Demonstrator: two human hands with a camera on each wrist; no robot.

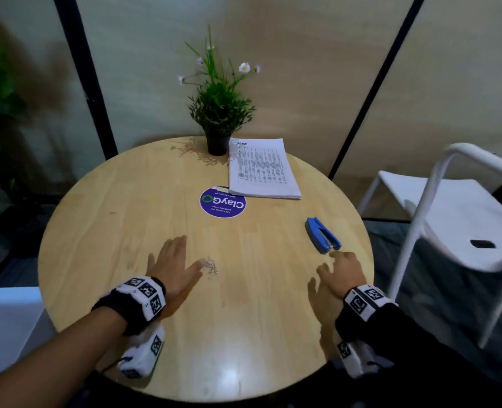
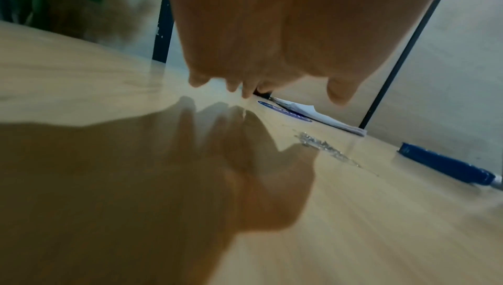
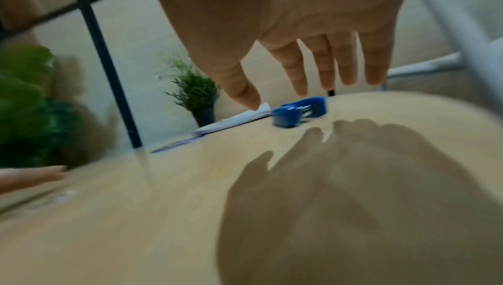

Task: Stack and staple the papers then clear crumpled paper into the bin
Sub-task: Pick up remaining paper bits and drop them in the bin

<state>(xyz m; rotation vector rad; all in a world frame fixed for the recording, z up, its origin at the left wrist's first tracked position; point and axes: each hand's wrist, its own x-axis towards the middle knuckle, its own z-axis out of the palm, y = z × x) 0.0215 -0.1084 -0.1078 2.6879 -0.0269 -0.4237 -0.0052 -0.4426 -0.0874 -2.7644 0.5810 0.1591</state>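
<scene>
Both hands' fingers spread, left hand (image 1: 174, 267) beside loose staples (image 1: 211, 267), right hand (image 1: 342, 275) near blue stapler (image 1: 323, 235), stacked papers (image 1: 261, 169) across worktop (image 1: 126, 207)

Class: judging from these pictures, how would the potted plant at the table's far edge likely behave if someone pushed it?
The potted plant looks top-heavy: tall stems above a small dark pot, so it may tip. On the smooth table, a low push would probably slide it instead.

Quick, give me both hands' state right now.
Left hand: open, fingers spread above the table, holding nothing.
Right hand: open, fingers extended near the blue stapler, holding nothing.
</scene>
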